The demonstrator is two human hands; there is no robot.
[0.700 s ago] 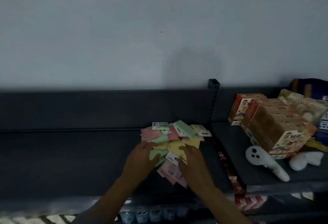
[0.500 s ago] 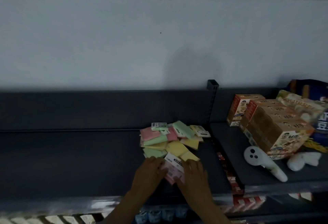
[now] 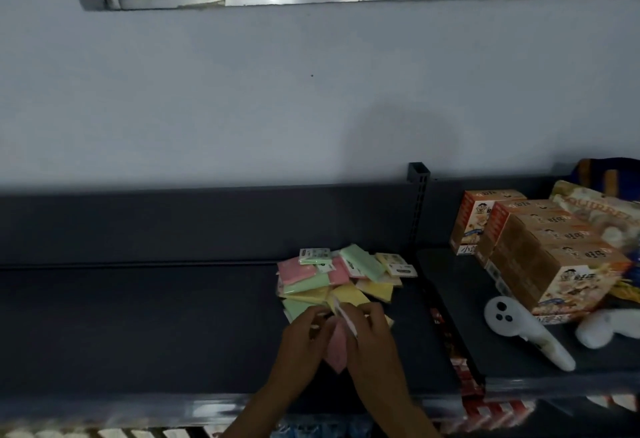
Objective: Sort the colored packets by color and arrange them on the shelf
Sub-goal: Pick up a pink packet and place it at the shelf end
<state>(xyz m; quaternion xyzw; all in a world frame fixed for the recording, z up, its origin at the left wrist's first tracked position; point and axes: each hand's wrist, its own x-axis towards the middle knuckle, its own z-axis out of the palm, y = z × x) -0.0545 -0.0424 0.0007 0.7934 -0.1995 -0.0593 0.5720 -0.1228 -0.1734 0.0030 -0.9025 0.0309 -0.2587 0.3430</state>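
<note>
Barely begun — no sorted color groups laid out on the shelf (image 3: 156,326) yet. Mixed pile (image 3: 341,276) heaped toward the right end of the shelf, everything still to separate. Pink packet (image 3: 335,347) lifted clear at the pile's near edge, pinched between left hand (image 3: 304,337) and right hand (image 3: 372,337), fingers curled round its edges. Roughly countable in the pile: 2 pink, 4 green, 4 yellow — more likely buried. Beside: 5 boxes (image 3: 540,250), 2 controllers (image 3: 526,333).
</note>
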